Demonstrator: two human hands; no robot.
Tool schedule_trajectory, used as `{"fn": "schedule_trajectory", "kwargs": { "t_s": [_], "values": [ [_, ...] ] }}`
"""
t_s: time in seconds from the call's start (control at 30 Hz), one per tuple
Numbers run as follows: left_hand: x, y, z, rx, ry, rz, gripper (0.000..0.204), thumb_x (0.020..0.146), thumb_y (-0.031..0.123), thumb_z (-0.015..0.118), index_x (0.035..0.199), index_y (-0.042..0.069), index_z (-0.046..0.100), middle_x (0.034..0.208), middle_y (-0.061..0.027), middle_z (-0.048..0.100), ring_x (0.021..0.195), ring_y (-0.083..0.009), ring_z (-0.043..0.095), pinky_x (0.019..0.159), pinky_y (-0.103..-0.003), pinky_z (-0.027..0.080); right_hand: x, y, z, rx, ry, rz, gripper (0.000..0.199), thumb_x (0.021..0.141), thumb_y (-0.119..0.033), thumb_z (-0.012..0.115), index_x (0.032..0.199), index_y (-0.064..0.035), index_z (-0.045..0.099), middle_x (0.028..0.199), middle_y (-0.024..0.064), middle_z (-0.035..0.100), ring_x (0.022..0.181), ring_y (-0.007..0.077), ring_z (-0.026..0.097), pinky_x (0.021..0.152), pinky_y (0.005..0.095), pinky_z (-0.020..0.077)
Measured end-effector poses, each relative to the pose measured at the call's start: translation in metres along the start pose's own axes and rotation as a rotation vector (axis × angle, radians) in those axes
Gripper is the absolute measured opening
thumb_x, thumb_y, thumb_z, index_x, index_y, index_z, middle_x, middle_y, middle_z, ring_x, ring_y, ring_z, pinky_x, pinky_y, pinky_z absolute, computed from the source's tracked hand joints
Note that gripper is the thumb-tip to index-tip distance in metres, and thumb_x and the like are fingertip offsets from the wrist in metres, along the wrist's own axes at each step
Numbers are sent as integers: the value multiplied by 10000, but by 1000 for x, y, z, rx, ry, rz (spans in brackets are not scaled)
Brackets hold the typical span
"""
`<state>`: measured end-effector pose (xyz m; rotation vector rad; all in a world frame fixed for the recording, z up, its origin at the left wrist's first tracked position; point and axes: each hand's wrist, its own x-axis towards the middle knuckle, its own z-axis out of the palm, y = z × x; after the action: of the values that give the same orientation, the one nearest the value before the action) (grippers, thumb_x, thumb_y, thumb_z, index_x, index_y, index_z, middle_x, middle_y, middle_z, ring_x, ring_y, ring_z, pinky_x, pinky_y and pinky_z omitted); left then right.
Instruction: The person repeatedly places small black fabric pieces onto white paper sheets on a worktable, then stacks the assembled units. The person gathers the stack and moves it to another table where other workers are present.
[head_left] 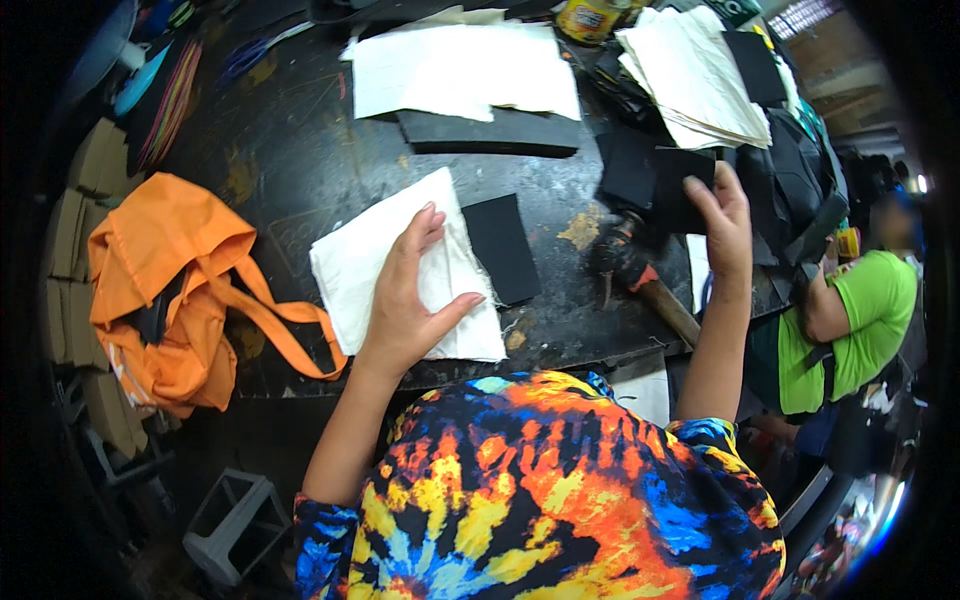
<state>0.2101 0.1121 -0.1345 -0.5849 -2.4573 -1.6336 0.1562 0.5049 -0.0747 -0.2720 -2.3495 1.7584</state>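
My left hand (405,300) is over a white cloth piece (345,245) near the table's front edge, its thumb spread away from the fingers. A black rectangular piece (505,250) lies beside the cloth, its left edge against it. Farther right, my right hand (728,220) is raised at a pile of dark pieces. Its thumb lies on a thin black square piece (683,195), which it seems to pinch; the fingertips behind are partly hidden. Just left of my right forearm lies a hammer (665,308) with a wooden handle.
An orange cloth bag (165,290) slumps at the table's left edge. White sheets (450,70) rest on a black block (490,135) at the back. More white sheets (690,75), a yellow jar (588,18) and blue-handled scissors (245,58) lie farther off. Right, a person in green (860,315).
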Motion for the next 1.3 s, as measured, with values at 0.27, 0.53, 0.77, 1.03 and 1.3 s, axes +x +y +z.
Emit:
{"fn": "schedule_trajectory", "kwargs": {
  "t_s": [0.27, 0.53, 0.77, 1.03, 1.3],
  "values": [
    [3, 8, -3, 186, -53, 21, 1135, 678, 198, 939, 1618, 61, 319, 1417, -167, 628, 1326, -350, 570, 1148, -455, 389, -30, -27, 61, -163, -161, -294, 621, 1018, 9, 598, 1603, -82, 411, 1604, 126, 478, 1374, 170, 525, 1179, 362, 363],
    [-1, 4, 3, 132, -19, -8, 1111, 684, 160, 938, 1607, 36, 331, 1459, -207, 589, 1380, -341, 543, 1183, -436, 387, -3, 16, 39, 105, 56, -140, 637, 1031, -19, 605, 1622, -85, 377, 745, -93, 339, 660, 12, 299, 558, 208, 235],
    [-3, 2, 4, 141, -4, -27, 1063, 698, 168, 934, 1586, 41, 364, 1430, -183, 614, 1313, -353, 574, 1131, -452, 415, -9, 33, 5, -169, 141, -248, 611, 964, -29, 727, 1524, -28, 480, 872, -15, 637, 721, 18, 515, 622, 167, 389],
    [-3, 3, 3, 190, -32, -13, 1095, 665, 193, 949, 1582, 46, 369, 1410, -170, 625, 1307, -345, 577, 1140, -459, 399, -21, 36, 4, 331, -294, 279, 376, 966, -134, 744, 1291, 27, 644, 1137, 139, 755, 1061, 170, 717, 963, 317, 558],
    [-1, 7, 0, 172, -55, 24, 1091, 685, 188, 935, 1592, 37, 348, 1447, -183, 596, 1331, -350, 568, 1160, -455, 389, -23, 14, -8, 548, -412, 134, 413, 1054, -246, 592, 1315, 73, 627, 1317, 233, 685, 1239, 291, 666, 1094, 392, 491]
  ]
}}
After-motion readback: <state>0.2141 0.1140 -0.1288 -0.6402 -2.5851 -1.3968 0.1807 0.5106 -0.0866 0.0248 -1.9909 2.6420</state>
